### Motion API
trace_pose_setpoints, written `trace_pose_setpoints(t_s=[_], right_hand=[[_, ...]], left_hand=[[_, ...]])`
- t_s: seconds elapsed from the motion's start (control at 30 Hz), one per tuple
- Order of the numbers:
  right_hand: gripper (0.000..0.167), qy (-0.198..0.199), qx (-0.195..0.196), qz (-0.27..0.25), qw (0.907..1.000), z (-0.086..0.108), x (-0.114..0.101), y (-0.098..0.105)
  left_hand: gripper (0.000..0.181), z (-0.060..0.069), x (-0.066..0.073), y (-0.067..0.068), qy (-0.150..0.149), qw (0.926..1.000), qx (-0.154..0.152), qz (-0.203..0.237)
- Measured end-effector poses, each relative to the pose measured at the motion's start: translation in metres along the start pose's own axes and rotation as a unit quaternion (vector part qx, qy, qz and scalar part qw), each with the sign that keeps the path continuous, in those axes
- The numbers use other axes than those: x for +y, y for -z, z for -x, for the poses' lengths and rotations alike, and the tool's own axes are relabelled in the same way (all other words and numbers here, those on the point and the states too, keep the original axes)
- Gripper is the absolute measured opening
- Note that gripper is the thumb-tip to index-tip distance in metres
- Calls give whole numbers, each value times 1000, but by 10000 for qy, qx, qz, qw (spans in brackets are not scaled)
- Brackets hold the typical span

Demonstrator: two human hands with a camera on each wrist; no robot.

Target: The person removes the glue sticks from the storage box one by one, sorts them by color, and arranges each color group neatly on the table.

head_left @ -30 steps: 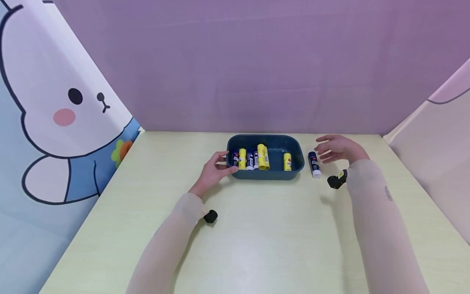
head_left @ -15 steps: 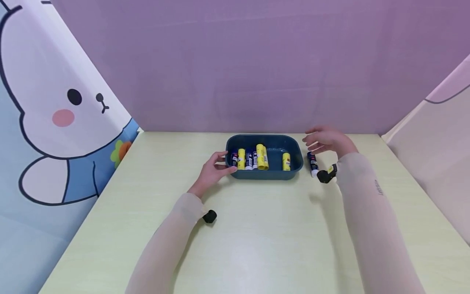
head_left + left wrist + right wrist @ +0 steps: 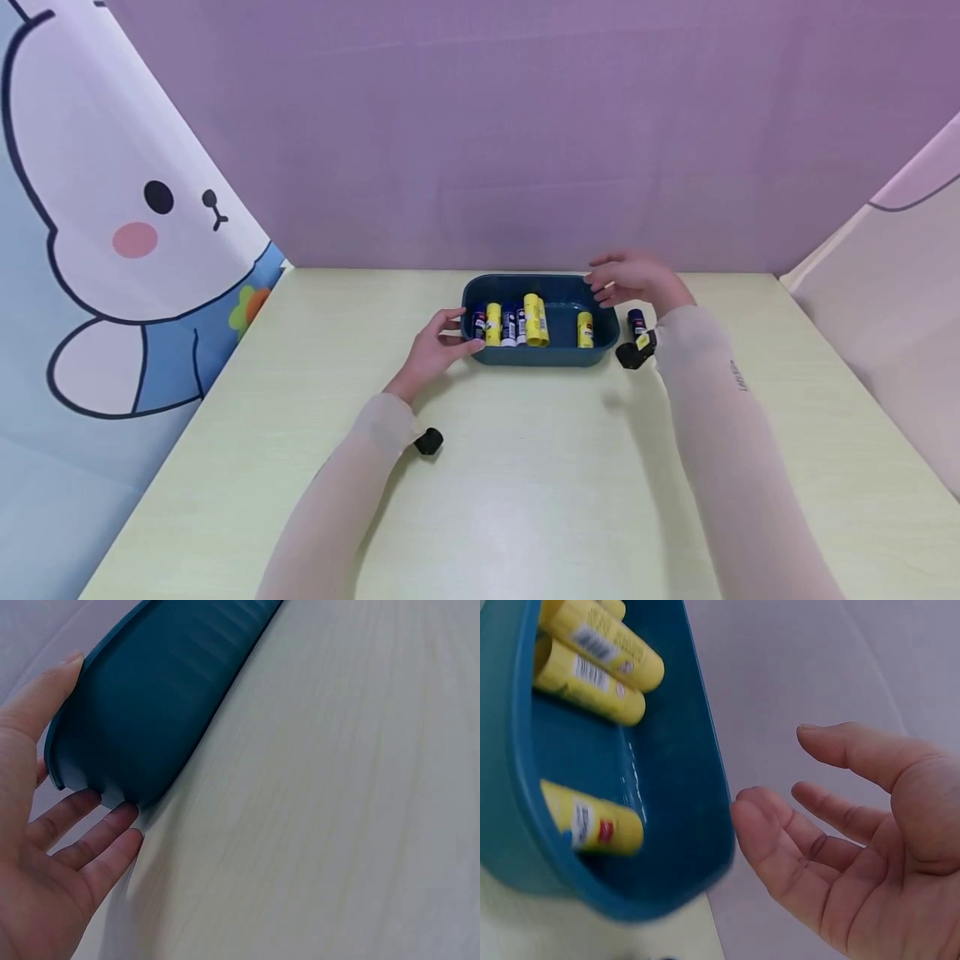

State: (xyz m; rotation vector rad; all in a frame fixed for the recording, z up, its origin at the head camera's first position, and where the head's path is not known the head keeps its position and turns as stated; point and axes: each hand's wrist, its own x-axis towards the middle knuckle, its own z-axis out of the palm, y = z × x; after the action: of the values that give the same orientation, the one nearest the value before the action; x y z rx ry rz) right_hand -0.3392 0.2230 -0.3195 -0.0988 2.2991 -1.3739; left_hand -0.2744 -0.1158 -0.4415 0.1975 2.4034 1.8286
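A dark blue plastic bin holds several yellow and dark blue glue sticks, bunched toward its left side. One yellow glue stick stands apart at its right end. At the bin's left end my left hand grips the corner, thumb on the front rim and fingers against the end wall, as the left wrist view shows. My right hand hovers by the bin's right rear corner, fingers loosely bent and holding nothing. Just right of the bin, a dark blue glue stick lies on the table, partly hidden by the wrist camera.
The pale wooden table ends at a purple cloth wall close behind the bin. A cartoon-printed cloth hangs at the left, and a pale cloth at the right. Black cameras sit on both wrists.
My right hand has moved left, from beside the dark blue glue stick on the table to the bin's right rear corner. My left hand and the bin stay in place.
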Motion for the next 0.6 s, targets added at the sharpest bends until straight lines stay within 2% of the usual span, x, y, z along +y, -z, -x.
trace_pose_setpoints(t_s=[0.33,0.6], right_hand=[[59,-84,-152,-137,9998,-21,-10,-35],[57,55,-324,-329,9989,-34,-12,-60]], left_hand=[[72,2,-2,-2,-258,9996,108,55],[71,1,-3,-2,-255,9996,103,83]])
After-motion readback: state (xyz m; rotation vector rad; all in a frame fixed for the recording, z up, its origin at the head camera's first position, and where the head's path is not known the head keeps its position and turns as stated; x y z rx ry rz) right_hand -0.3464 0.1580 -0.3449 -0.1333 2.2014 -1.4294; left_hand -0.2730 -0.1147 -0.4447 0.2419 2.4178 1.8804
